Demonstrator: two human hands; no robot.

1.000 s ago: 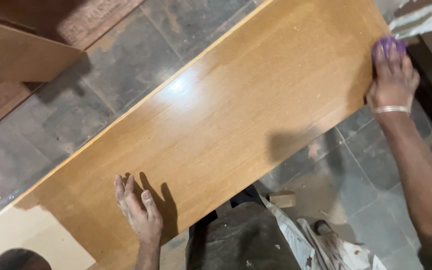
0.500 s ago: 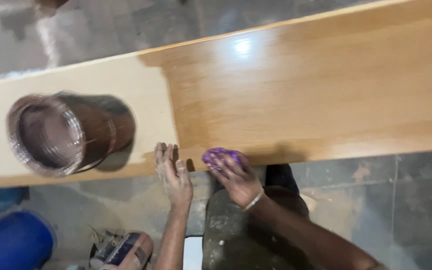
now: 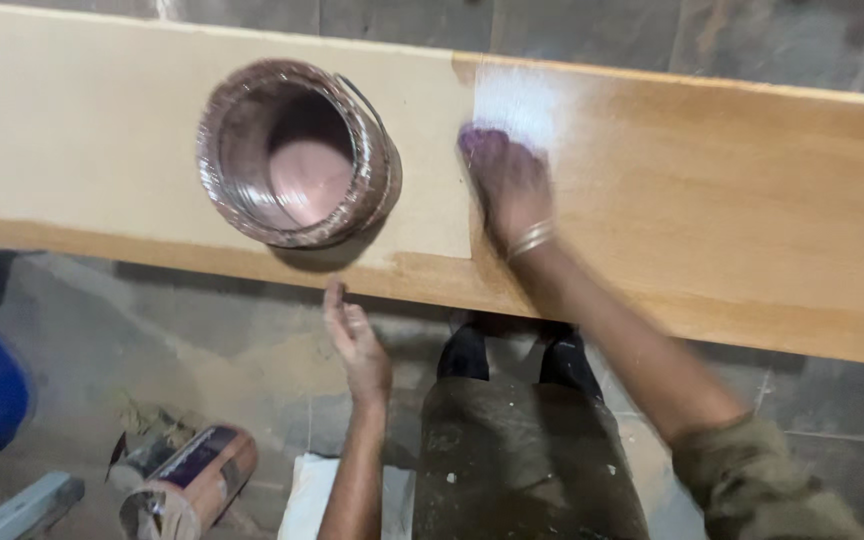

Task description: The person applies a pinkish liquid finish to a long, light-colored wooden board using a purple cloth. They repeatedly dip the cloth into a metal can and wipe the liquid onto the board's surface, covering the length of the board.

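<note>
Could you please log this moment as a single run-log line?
right hand: purple cloth on wooden board | left hand: at board edge | open can: on board

- I see a long wooden board [image 3: 752,240] running left to right; its right part is glossy orange-brown, its left part pale and bare.
- An open tin [image 3: 297,150] with a wire handle stands on the pale part.
- Below, on the grey tiled floor [image 3: 202,350], a can [image 3: 192,485] lies on its side, near left.
</note>
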